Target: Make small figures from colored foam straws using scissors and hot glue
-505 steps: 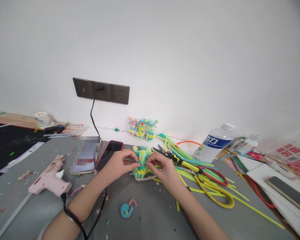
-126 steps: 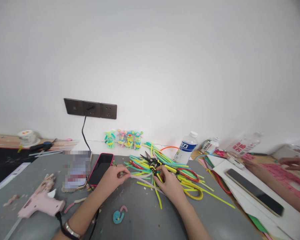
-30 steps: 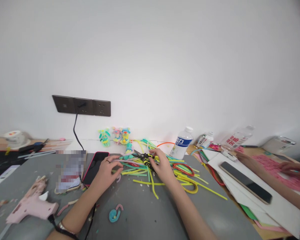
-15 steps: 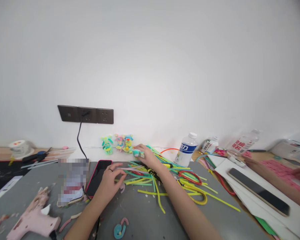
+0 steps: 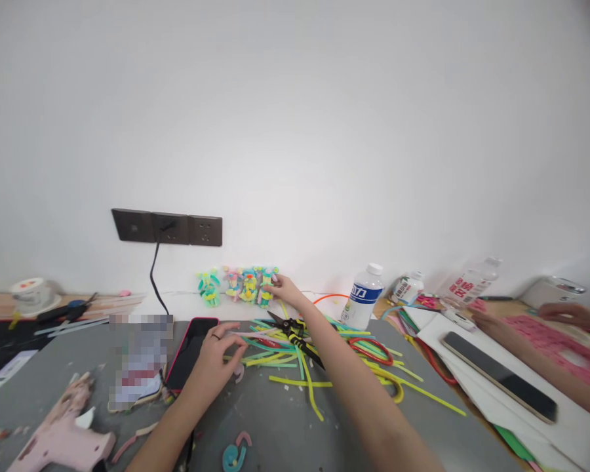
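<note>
My right hand reaches far across the grey table to the wall, its fingertips pinched on the rightmost small colourful figure in a row of several figures. My left hand rests on the table with fingers spread, touching a pale strip beside a red-cased phone. A heap of green, yellow and teal strips lies between my arms, with black-and-yellow snips on top.
A pink glue gun lies at front left, its cord running to the wall sockets. Water bottles stand at the right. Another person's hands work on pink material beside a dark phone on white paper.
My right hand has left the strip heap and carried the small figure back to the wall, setting it at the right end of the row. My left hand has stayed put.
</note>
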### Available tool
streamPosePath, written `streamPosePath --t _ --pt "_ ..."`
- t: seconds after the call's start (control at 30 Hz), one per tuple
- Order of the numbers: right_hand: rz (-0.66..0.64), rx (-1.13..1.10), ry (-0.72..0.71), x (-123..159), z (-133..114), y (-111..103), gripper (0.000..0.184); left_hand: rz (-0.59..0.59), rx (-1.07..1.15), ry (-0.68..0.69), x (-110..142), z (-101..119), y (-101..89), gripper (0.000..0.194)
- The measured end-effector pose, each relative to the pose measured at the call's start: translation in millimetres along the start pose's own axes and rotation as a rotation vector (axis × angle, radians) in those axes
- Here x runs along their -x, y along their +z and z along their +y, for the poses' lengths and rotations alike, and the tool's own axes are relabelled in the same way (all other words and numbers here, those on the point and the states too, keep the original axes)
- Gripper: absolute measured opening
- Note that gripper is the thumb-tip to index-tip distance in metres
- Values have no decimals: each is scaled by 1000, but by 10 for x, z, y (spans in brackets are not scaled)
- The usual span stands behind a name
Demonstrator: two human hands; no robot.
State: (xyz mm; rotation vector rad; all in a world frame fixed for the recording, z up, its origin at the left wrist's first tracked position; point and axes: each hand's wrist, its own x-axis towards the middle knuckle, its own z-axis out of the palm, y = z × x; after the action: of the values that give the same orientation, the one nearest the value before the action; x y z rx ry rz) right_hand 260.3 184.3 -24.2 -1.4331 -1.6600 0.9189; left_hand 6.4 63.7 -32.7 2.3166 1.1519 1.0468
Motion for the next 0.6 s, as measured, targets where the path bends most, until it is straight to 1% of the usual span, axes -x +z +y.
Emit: streamPosePath --t 0.13,0.27,0.37,0.47,0.6 --pt "12 0 17 18 -3 10 31 6 1 -4 3 5 6 18" --pt "74 33 15 37 -41 -30 29 9 4 -4 2 1 6 18" --pt "119 66 28 74 -84 -97 31 -6 0 -1 -3 1 -2 19" --pt "152 128 82 155 -135 -239 33 -13 -6 -8 -10 12 -18 20" --pt "167 297 213 334 -209 -544 33 -20 -7 5 -13 30 -34 21"
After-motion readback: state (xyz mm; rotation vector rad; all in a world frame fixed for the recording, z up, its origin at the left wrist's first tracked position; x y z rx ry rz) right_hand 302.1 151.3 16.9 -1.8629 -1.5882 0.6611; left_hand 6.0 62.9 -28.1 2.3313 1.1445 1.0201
